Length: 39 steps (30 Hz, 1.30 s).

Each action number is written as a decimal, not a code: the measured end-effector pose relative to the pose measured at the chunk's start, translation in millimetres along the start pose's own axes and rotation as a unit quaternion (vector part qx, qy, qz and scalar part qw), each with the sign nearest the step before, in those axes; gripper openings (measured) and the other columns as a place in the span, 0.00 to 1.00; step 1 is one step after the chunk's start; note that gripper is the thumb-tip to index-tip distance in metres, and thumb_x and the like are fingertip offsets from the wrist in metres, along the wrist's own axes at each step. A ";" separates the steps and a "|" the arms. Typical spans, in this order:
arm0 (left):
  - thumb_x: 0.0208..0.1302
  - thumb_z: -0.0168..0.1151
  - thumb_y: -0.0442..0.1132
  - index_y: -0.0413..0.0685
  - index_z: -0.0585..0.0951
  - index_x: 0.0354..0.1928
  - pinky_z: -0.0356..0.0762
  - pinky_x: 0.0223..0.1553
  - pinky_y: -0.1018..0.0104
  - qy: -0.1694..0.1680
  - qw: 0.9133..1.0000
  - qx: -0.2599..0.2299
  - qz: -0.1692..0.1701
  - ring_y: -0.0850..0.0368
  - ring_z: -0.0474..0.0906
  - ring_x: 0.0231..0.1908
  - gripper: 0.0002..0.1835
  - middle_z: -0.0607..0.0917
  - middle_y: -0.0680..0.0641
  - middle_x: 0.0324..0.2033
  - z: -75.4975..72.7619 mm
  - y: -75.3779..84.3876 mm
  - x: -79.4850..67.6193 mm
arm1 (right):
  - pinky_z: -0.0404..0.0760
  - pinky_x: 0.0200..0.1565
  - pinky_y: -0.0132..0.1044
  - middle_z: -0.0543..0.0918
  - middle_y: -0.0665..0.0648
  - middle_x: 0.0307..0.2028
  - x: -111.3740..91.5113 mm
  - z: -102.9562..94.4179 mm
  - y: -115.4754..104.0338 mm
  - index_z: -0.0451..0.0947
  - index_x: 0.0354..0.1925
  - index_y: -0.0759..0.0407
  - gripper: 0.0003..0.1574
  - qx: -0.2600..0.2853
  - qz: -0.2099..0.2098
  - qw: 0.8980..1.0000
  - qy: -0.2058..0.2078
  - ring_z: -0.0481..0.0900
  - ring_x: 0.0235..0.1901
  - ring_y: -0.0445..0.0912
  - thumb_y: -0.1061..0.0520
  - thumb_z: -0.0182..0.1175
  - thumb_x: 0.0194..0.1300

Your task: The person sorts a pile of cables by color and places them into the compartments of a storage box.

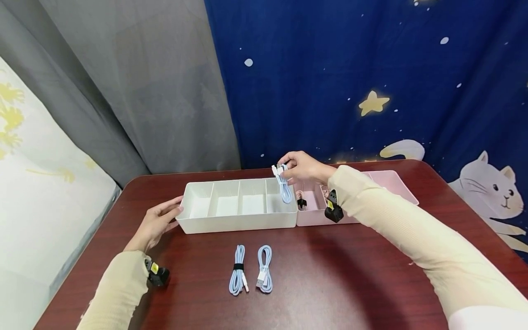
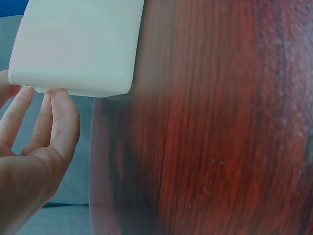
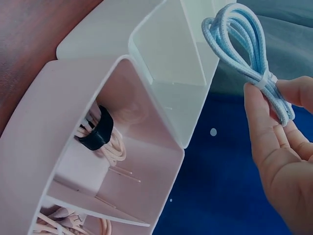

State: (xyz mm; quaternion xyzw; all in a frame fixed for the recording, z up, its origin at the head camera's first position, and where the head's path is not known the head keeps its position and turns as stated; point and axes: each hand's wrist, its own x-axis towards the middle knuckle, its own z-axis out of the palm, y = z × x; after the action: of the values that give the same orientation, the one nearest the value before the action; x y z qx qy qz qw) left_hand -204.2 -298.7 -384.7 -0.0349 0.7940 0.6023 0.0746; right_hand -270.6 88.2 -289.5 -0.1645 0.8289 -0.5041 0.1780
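Observation:
My right hand [image 1: 303, 166] pinches a coiled light-blue charging cable [image 3: 244, 41], bound with a white tie, above the rightmost compartment of the white divided box [image 1: 243, 223]. The cable's loop hangs down, its plugs up by the fingertips. My left hand [image 1: 158, 222] rests its fingers against the left end of that box, as the left wrist view shows too. Two more coiled light-blue cables lie on the table in front: one with a black strap [image 1: 238, 270] and, to its right, another with a white plug [image 1: 266, 268].
Butted against the white box's right end is a pink divided box [image 3: 29, 132]. It holds a pink cable with a black strap [image 3: 100, 132] and further pink cables [image 3: 61, 223]. The red-brown table [image 1: 313, 284] backs onto grey and blue curtains [image 1: 313, 82].

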 end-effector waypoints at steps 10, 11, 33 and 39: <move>0.59 0.57 0.50 0.48 0.61 0.64 0.73 0.45 0.63 0.003 1.000 -0.003 -0.001 0.68 0.73 0.40 0.33 0.66 0.41 0.55 0.6 0.1 1.1 | 0.79 0.37 0.40 0.75 0.64 0.34 6.3 2.1 0.7 0.65 0.50 0.73 0.21 -0.002 0.019 1.000 -0.007 0.76 0.34 0.48 0.71 0.55 0.56; 0.59 0.57 0.50 0.48 0.61 0.64 0.73 0.45 0.63 0.003 1.000 -0.004 -0.002 0.68 0.73 0.40 0.33 0.66 0.41 0.55 0.6 0.3 1.1 | 0.79 0.37 0.41 0.76 0.63 0.33 6.5 2.2 0.9 0.65 0.50 0.73 0.21 -0.003 0.020 1.000 -0.010 0.76 0.34 0.48 0.72 0.55 0.56; 0.59 0.57 0.48 0.47 0.61 0.64 0.74 0.43 0.65 0.003 1.000 -0.010 -0.006 0.68 0.74 0.39 0.33 0.67 0.42 0.54 1.8 2.1 -2.0 | 0.79 0.36 0.39 0.72 0.62 0.33 16.7 11.3 10.2 0.63 0.45 0.70 0.20 0.030 0.116 0.993 -0.010 0.74 0.30 0.49 0.72 0.56 0.54; 0.59 0.58 0.49 0.48 0.62 0.64 0.74 0.43 0.65 0.005 1.000 -0.012 -0.009 0.68 0.74 0.39 0.33 0.67 0.43 0.53 2.3 2.3 0.1 | 0.79 0.37 0.38 0.72 0.64 0.36 19.7 12.0 10.5 0.61 0.47 0.70 0.21 0.033 0.131 0.991 -0.022 0.76 0.34 0.51 0.72 0.56 0.55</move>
State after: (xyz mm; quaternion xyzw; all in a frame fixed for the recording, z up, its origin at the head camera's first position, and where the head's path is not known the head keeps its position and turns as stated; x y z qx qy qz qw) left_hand -204.5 -295.9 -383.2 -0.0462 0.7865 0.6112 0.0757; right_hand -283.4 74.6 -306.5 -0.0594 0.8223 -0.4993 0.2665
